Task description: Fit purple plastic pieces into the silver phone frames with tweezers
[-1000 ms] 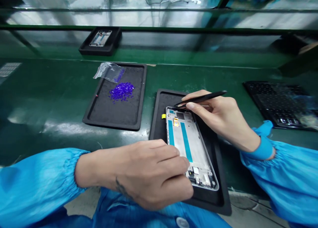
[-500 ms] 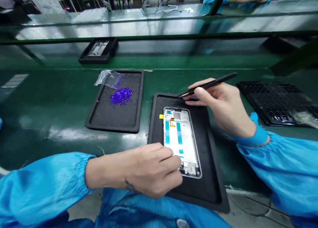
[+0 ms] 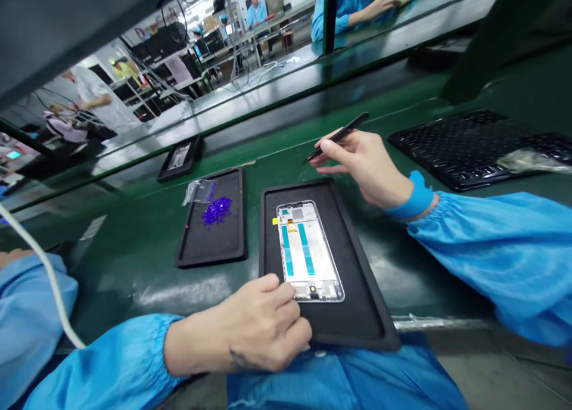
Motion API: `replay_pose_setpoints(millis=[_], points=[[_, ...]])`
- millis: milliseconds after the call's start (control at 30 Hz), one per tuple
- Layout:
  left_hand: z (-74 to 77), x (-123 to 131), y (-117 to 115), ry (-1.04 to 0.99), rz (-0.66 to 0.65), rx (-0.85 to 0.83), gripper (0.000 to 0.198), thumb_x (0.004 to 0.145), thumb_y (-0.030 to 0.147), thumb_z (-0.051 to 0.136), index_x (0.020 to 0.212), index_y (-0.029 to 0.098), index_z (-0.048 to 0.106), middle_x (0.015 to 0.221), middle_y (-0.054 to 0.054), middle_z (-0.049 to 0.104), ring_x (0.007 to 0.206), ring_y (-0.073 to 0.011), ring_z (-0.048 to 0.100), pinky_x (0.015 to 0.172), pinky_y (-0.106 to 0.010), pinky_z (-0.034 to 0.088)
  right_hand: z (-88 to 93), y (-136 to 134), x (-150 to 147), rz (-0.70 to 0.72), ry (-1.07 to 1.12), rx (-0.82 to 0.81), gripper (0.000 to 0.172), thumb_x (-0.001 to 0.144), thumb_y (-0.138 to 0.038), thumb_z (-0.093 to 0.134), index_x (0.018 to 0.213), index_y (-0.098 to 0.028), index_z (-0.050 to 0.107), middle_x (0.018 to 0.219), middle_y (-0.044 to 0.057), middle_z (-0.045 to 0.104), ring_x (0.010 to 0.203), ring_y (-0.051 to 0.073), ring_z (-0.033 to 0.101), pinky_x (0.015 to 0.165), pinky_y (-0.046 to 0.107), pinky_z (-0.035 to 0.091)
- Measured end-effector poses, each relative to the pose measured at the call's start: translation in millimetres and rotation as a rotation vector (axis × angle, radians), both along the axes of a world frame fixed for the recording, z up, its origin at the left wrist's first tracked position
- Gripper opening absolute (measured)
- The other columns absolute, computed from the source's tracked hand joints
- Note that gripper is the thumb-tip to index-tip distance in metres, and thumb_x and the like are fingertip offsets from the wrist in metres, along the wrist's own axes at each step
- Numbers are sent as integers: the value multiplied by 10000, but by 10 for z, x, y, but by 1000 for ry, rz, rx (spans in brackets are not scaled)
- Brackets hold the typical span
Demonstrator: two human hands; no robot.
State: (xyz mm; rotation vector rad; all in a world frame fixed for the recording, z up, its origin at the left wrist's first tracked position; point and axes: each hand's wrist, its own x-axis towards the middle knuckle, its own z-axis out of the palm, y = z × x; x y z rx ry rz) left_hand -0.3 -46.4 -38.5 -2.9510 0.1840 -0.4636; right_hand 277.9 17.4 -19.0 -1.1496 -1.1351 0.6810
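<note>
I wear a glossy bright-blue smock (image 3: 339,380) of thin, creased fabric. Its left sleeve (image 3: 102,362) and right sleeve (image 3: 491,249) balloon out and gather into elastic at the wrists, and a snug blue cuff (image 3: 413,198) shows under the right one. My left hand (image 3: 254,326) is bare, with a small dark tattoo (image 3: 239,359) near the wrist, and my right hand (image 3: 366,165) is bare too.

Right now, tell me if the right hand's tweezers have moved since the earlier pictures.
Yes: away from the phone frame. The tweezers in the right hand, tips once at the frame's top end, now point beyond the black tray's far rim.
</note>
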Motion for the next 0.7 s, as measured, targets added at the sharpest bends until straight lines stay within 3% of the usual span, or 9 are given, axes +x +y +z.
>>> replay_pose_setpoints(millis=[167, 400, 567, 700], points=[[76, 182, 383, 104, 86, 162, 275, 980, 325, 563, 746, 188, 518, 633, -5, 553, 665, -171, 502, 624, -334, 267, 99, -146, -58, 9, -100, 119, 244, 889, -407, 704, 919, -170, 655, 842, 58, 734, 790, 209, 750, 680, 312, 626], [218, 710, 1415, 372, 438, 277, 255, 1015, 387, 525, 964, 172, 650, 918, -86, 724, 912, -233, 633, 757, -349, 392, 32, -450, -169, -181, -496, 385, 124, 947, -246, 612, 1025, -198, 695, 990, 48, 762, 871, 201, 737, 809, 321, 590], [333, 1106, 2271, 386, 576, 303, 289, 1037, 364, 481, 1067, 144, 667, 1020, -123, 726, 989, -250, 657, 834, -361, 471, -116, -605, -276, 22, -836, 606, 124, 967, -173, 588, 1064, -182, 666, 936, 71, 745, 863, 177, 706, 772, 292, 564], [414, 1269, 2793, 413, 677, 304, 291, 1003, 371, 575, 1175, 145, 638, 1147, -93, 674, 1037, -218, 658, 912, -414, 553, -193, -633, -319, 102, -953, 629, 96, 980, -151, 566, 1029, -146, 649, 896, 79, 722, 846, 167, 687, 742, 287, 547]])
